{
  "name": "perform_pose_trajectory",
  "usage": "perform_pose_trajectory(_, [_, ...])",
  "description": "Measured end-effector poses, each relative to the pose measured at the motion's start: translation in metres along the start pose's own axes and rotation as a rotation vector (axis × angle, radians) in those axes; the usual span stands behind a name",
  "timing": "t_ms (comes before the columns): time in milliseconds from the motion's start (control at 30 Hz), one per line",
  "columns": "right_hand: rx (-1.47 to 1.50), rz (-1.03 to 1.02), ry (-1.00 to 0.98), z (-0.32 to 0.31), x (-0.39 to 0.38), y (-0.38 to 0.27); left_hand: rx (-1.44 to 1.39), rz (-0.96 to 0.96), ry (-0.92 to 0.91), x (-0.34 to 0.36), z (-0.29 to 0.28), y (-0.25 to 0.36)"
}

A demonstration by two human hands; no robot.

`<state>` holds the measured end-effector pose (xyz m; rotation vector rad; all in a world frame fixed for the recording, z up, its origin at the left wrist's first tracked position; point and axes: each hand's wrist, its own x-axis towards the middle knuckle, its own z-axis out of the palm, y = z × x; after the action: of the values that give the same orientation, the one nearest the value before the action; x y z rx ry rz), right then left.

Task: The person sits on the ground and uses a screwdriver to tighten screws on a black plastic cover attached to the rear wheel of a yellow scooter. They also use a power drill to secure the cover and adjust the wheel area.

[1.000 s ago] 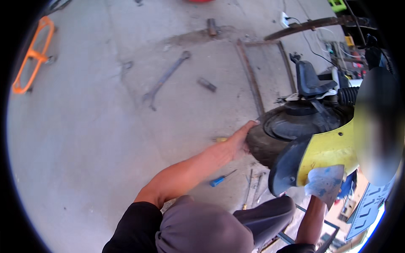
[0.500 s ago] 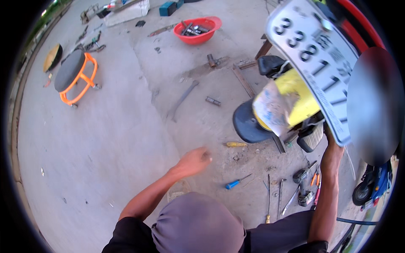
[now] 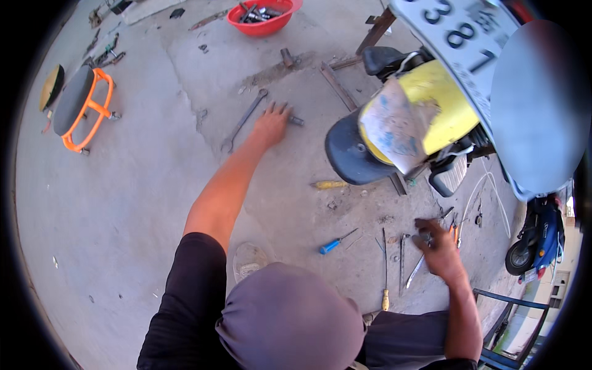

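My left hand reaches forward over the concrete, fingers spread, open. It lies against or just above a short metal tube-shaped piece, whose near end it hides; I cannot tell if they touch. To its left lies a long wrench. My right hand hovers over tools at the right, thumb and fingers apart, open. Below it the cordless drill is mostly hidden. Close by are orange-handled pliers, a long yellow-handled screwdriver and a thin metal rod. A blue-handled screwdriver lies between my hands.
A two-wheeler's yellow rear fender with black mudflap and white licence plate stands at right. A yellow-handled tool lies before it. Beyond are a hammer head, red bowl of metal parts and orange-framed rolling stool.
My left hand has moved forward to the metal tube-shaped piece. My right hand has come down from beside the plate and fender to the tools. The view has shifted.
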<state>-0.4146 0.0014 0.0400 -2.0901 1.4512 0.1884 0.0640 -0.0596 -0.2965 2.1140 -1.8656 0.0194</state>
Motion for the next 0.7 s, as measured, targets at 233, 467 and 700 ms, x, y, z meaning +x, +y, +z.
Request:
perform_pose_trajectory(233, [-0.253, -0.165, -0.343, 0.132, 0.025, 0.013, -0.066, -0.012, -0.196, 0.019, -0.019, 0.021])
perform_pose_trajectory(467, [-0.114, -0.062, -0.479, 0.192, 0.016, -0.013, -0.145, -0.061, 0.126, 0.101, 0.006, -0.019])
perform_pose_trajectory(700, [-0.05, 0.394, -0.378, 0.3, 0.02, -0.022, -0.165, -0.159, -0.105, 0.195, 0.019, -0.035])
